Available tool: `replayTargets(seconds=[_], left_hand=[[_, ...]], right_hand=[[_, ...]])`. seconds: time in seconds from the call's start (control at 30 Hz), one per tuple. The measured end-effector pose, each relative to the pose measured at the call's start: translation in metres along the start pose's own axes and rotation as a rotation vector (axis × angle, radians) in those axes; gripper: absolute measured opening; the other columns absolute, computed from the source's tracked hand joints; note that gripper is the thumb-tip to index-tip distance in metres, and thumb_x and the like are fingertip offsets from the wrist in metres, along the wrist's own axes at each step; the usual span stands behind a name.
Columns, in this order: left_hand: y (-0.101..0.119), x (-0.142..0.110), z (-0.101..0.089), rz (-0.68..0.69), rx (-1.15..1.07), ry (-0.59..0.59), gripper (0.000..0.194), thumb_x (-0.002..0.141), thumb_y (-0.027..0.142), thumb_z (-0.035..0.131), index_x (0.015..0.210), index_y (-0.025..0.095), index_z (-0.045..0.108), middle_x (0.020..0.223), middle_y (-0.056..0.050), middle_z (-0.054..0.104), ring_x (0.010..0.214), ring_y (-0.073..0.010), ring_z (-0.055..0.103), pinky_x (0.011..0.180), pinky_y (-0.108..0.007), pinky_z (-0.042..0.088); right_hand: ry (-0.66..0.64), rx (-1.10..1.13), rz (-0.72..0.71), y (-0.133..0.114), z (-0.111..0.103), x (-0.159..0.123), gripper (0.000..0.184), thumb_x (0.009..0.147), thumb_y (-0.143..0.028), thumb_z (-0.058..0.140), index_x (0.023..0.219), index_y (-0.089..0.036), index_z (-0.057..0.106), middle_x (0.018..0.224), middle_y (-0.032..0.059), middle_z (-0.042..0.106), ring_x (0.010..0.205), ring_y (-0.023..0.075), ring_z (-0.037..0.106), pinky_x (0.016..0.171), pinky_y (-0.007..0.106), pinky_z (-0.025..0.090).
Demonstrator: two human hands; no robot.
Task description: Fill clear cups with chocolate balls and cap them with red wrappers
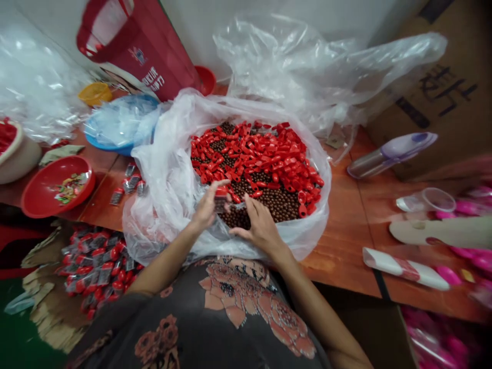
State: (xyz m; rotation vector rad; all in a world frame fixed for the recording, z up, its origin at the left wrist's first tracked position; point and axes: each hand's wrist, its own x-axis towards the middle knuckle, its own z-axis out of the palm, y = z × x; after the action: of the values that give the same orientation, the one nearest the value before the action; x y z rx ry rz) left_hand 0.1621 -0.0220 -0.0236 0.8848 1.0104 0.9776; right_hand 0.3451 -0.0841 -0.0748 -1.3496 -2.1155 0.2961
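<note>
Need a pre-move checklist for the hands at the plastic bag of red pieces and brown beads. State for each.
1. Left hand grip on small red item: cannot tell, fingers partly hide it.
2. Right hand contact with brown beads: cannot tell.
3. Plastic liner open around the pile: ok.
4. Red plastic pieces lying within the liner: ok.
5. Red-and-silver packets piled on cardboard at lower left: ok.

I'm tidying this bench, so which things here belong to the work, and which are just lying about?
Work: left hand, pinching a small red-and-silver packet; right hand, at the brown beads; red plastic pieces; clear plastic bag; heaped red packets.

Lying about: red bowl; blue basin; purple-and-silver flask; cardboard box.
</note>
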Motion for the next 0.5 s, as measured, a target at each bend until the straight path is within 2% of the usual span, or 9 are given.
replayTargets(seconds=[0.07,0.17,0.23,0.3,0.37,0.4,0.43,0.5], left_hand=[[0.03,0.006,-0.046,0.267,0.091,0.239,0.048,0.091,0.058,0.044,0.109,0.017,0.061,0.078,-0.003,0.062,0.053,-0.0106,0.053,0.053,-0.025,0.046],[0.07,0.017,-0.132,0.558,0.3,0.69,0.045,0.091,0.058,0.046,0.106,0.018,0.06,0.085,-0.003,0.061,0.056,-0.0089,0.052,0.053,-0.022,0.046],[0.086,0.023,-0.184,0.544,0.476,0.897,0.04,0.092,0.053,0.047,0.104,0.017,0.06,0.084,-0.002,0.06,0.057,-0.0097,0.051,0.053,-0.022,0.046],[0.094,0.028,-0.218,0.433,0.659,0.981,0.034,0.094,0.046,0.046,0.098,0.015,0.06,0.081,-0.004,0.061,0.064,-0.0135,0.055,0.062,-0.026,0.05],[0.097,0.033,-0.229,0.434,0.838,1.006,0.03,0.096,0.039,0.045,0.096,0.014,0.062,0.087,-0.007,0.063,0.081,-0.0188,0.06,0.08,-0.032,0.051],[0.098,0.036,-0.226,0.502,0.91,1.014,0.029,0.096,0.037,0.045,0.099,0.014,0.062,0.094,-0.01,0.064,0.092,-0.021,0.061,0.089,-0.035,0.049],[0.1,0.039,-0.217,0.602,0.961,1.016,0.029,0.097,0.035,0.044,0.103,0.014,0.063,0.102,-0.011,0.064,0.102,-0.0224,0.059,0.096,-0.036,0.046],[0.105,0.05,-0.187,0.824,0.998,0.972,0.031,0.097,0.034,0.043,0.112,0.016,0.062,0.113,-0.012,0.063,0.111,-0.0223,0.057,0.102,-0.036,0.042]], right_hand=[[-0.027,0.023,0.016,0.003,0.002,-0.004,0.083,0.086,-0.051,0.063,0.153,-0.021,0.023,0.142,0.0185,0.048,0.13,0.0324,0.047,0.104,0.05,0.044],[-0.065,0.05,0.015,0.008,0.007,-0.008,0.052,0.094,-0.039,0.056,0.141,-0.021,0.046,0.132,0.0146,0.057,0.121,0.0275,0.055,0.101,0.046,0.049],[-0.099,0.059,-0.004,0.01,0.012,-0.009,0.039,0.094,-0.034,0.055,0.131,-0.02,0.057,0.125,0.0125,0.063,0.114,0.0256,0.059,0.097,0.044,0.051],[-0.102,0.065,-0.016,0.011,0.015,-0.008,0.034,0.094,-0.032,0.056,0.125,-0.019,0.062,0.122,0.0113,0.065,0.111,0.0247,0.061,0.096,0.043,0.053],[-0.083,0.074,-0.022,0.011,0.017,-0.008,0.032,0.093,-0.031,0.058,0.123,-0.02,0.063,0.121,0.0109,0.066,0.11,0.0241,0.061,0.094,0.042,0.054],[-0.074,0.078,-0.025,0.012,0.018,-0.008,0.032,0.092,-0.031,0.059,0.123,-0.02,0.064,0.12,0.0107,0.066,0.109,0.0239,0.062,0.094,0.042,0.054],[-0.067,0.079,-0.029,0.012,0.019,-0.008,0.033,0.091,-0.031,0.061,0.122,-0.021,0.064,0.12,0.0105,0.067,0.109,0.0239,0.062,0.093,0.042,0.054],[-0.06,0.075,-0.039,0.014,0.021,-0.009,0.033,0.089,-0.033,0.065,0.12,-0.021,0.066,0.119,0.0103,0.067,0.108,0.0245,0.062,0.092,0.043,0.055]])
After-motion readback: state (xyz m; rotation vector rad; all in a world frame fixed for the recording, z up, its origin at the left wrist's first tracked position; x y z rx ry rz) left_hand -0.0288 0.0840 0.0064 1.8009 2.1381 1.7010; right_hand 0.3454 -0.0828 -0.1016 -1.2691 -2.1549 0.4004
